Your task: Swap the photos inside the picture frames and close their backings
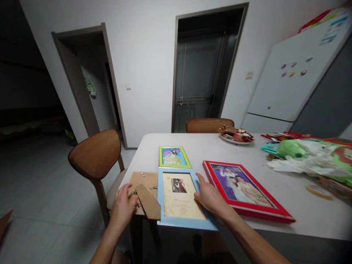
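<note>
So, a blue picture frame [160, 205] is laid face up by the near-left corner of the white table [198, 146], with a cream sheet carrying a small photo seen inside. Its right rim is touched by the right hand [210, 194], thumb and index finger moderately parted (whether anything is gripped underneath can't be told, that part's hidden). The left hand [124, 201] is placed at the left side of a brown backing board [148, 177], right at that same corner, fingers half curled around small metal clips [134, 192]; whether one is actually pinched can't be made out. A brown stand flap [150, 202] is angled across the board, just beside the blue frame. A green picture frame [160, 157] is set against the blue one's far side, nearer the left edge's far end. To the right, a red picture frame [277, 214] is laid near the table's near edge. Wrapped items are piled on a plate [233, 141] at the far edge, and crumpled packaging [319, 154] is heaped toward the right edge, with a yellowish ring [319, 192] just nearer.
</note>
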Available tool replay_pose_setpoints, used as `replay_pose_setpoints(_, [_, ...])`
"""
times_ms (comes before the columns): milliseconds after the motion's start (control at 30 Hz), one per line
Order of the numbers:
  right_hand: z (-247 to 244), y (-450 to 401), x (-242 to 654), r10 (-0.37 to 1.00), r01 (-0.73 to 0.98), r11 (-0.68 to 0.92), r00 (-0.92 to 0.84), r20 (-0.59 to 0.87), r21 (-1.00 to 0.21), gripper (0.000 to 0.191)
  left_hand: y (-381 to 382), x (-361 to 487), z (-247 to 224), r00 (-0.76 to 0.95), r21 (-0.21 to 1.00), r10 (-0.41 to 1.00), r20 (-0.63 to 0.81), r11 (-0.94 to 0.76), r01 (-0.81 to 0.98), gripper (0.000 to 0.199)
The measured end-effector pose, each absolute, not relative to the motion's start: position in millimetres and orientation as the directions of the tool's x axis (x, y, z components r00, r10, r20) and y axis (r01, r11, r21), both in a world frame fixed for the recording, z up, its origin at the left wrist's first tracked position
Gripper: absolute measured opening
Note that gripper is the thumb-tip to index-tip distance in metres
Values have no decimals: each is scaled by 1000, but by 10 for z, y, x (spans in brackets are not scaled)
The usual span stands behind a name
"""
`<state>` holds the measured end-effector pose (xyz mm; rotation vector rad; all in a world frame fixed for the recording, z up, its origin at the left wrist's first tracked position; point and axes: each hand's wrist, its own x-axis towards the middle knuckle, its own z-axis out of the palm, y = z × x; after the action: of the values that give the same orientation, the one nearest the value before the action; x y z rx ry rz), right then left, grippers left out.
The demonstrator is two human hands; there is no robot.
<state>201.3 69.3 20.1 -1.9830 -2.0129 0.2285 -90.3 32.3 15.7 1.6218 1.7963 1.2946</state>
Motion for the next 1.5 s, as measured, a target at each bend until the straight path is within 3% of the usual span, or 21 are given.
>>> replay_pose_setpoints(100, [253, 707, 2032, 985, 895, 15, 62, 159, -445, 71, 175, -510, 187, -66, 755, 931, 360, -249, 607, 38])
replay_pose_setpoints(167, [318, 692, 2047, 976, 796, -12, 140, 164, -605, 71, 59, -231, 212, 109, 706, 917, 383, -366, 606, 40])
replay_pose_setpoints(300, [512, 587, 2031, 986, 291, -139, 134, -104, -947, 73, -93, 159, 271, 241, 710, 908, 343, -418, 567, 45])
replay_pose_setpoints(433, [709, 434, 1936, 974, -96, -208, 73, -216, -973, 74, -103, 326, 338, 280, 692, 879, 386, -476, 543, 58])
replay_pose_setpoints(567, [823, 351, 1847, 986, -198, -158, 27, -167, -967, 78, -93, 415, 417, 296, 607, 811, 505, -577, 547, 59])
replay_pose_setpoints(700, [784, 410, 1881, 995, -107, -96, -16, -95, -990, 77, -111, 394, 481, 282, 552, 741, 610, -652, 520, 49])
replay_pose_setpoints(800, [646, 513, 1980, 997, 164, -80, 2, -81, -983, 68, -101, 225, 493, 100, 619, 788, 607, -548, 562, 45])
replay_pose_setpoints(900, [469, 589, 2057, 998, 570, -23, 60, 14, -821, 60, -68, -58, 453, -134, 714, 839, 528, -353, 605, 43])
replay_pose_setpoints(1000, [318, 610, 2062, 991, 815, 43, 38, 127, -579, 54, -45, -347, 349, -232, 738, 862, 451, -214, 640, 41])
replay_pose_setpoints(1233, [194, 593, 1997, 990, 948, 75, -33, 139, -308, 46, -52, -610, 38, -185, 665, 899, 396, -142, 733, 31])
replay_pose_setpoints(1500, [151, 595, 2010, 982, 964, 115, -74, 174, -241, 39, -22, -616, 17, -116, 573, 894, 433, -174, 801, 28])
